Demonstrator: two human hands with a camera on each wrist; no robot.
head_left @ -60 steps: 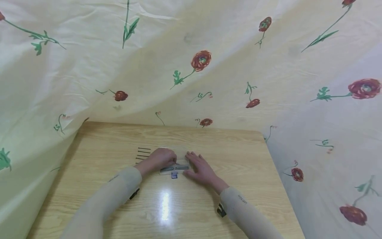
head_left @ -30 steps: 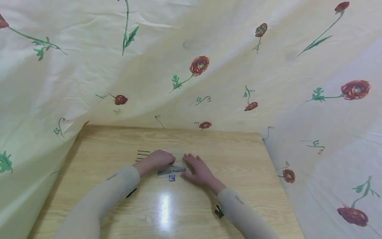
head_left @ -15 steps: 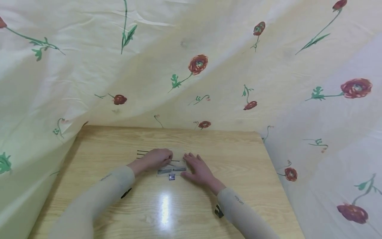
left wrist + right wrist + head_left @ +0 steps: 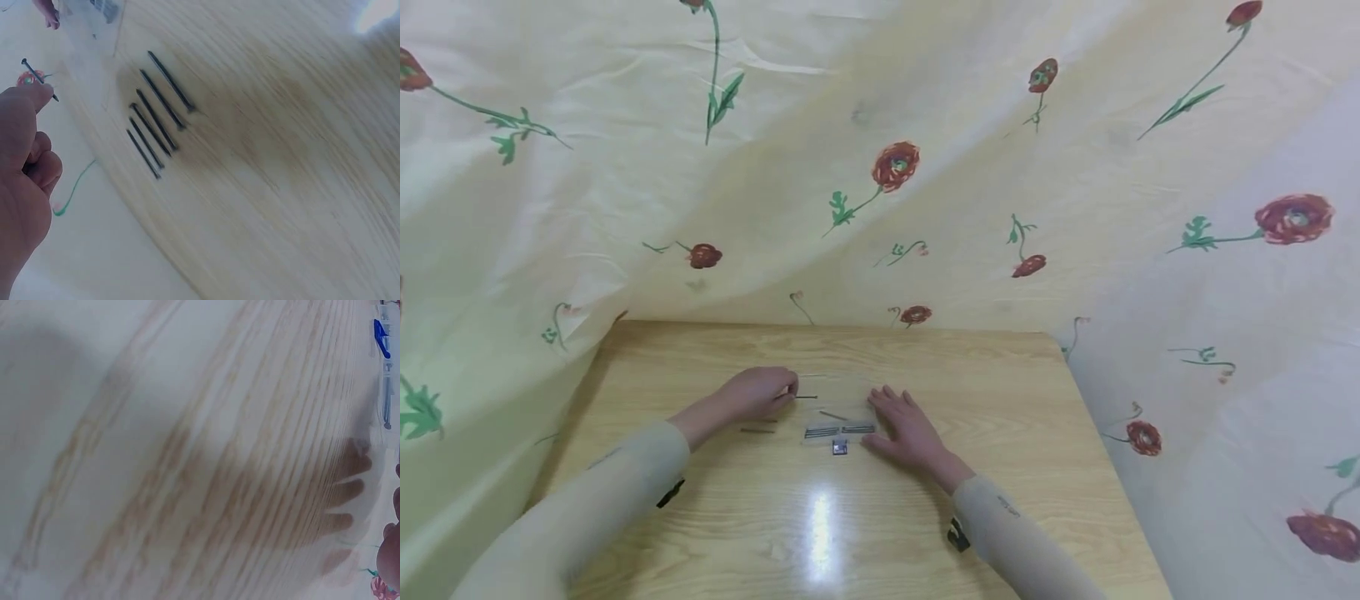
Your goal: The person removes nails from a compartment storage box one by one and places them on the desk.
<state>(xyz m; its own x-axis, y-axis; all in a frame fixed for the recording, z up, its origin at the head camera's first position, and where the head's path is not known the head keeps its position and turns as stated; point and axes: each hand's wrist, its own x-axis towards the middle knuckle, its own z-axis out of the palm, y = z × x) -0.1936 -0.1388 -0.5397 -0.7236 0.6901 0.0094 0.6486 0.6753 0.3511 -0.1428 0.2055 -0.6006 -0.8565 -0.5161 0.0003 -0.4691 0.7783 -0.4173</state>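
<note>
While your left hand (image 4: 758, 393) pinches one slim dark metal nail (image 4: 32, 70), right hand (image 4: 912, 428) lies spread | likely laying-out step | next needs alignment beside similar nails (image 4: 156, 120)

We are seeing free room between the right hand (image 4: 910, 429) and the right edge of the surface (image 4: 1000, 433), and a strip running from the box (image 4: 850, 397) to the far edge, where the cloth (image 4: 962, 192) is barring us. From the left edge, the left hand (image 4: 762, 392) and nails (image 4: 156, 119) are blocking the box.

Pale beige sleeves (image 4: 1026, 537), small dark print (image 4: 1008, 505), black fittings (image 4: 958, 535) underneath
</note>
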